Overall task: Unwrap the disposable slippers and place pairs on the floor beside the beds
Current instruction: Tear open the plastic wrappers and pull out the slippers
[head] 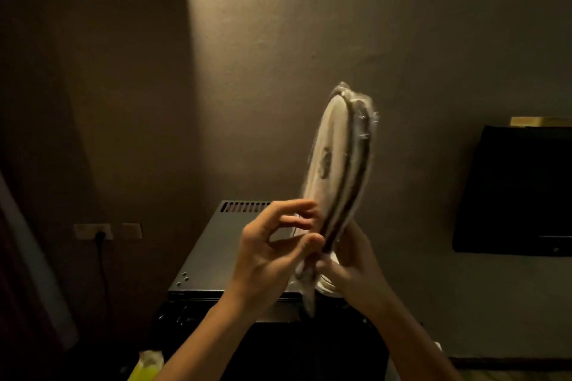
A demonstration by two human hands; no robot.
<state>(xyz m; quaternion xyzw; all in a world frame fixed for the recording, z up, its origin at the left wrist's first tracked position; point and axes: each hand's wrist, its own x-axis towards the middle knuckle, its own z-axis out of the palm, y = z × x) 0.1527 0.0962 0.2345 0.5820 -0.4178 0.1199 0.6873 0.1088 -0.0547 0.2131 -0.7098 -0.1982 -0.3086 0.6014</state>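
A pair of white disposable slippers (335, 161) with dark trim, still sealed in clear plastic wrap, stands upright in front of me, toe end up. My right hand (353, 266) grips the pack at its lower end from behind. At the same lower end, my left hand (272, 244) pinches the plastic between thumb and fingertips, the other fingers spread. No bed or floor spot shows in this view.
Below my hands stands a black mini fridge (216, 244) against the beige wall. A dark wall-mounted television (517, 192) is at the right. A wall socket with a black plug (99, 233) is at the left. Something yellow-green (145, 365) sits low at the bottom left.
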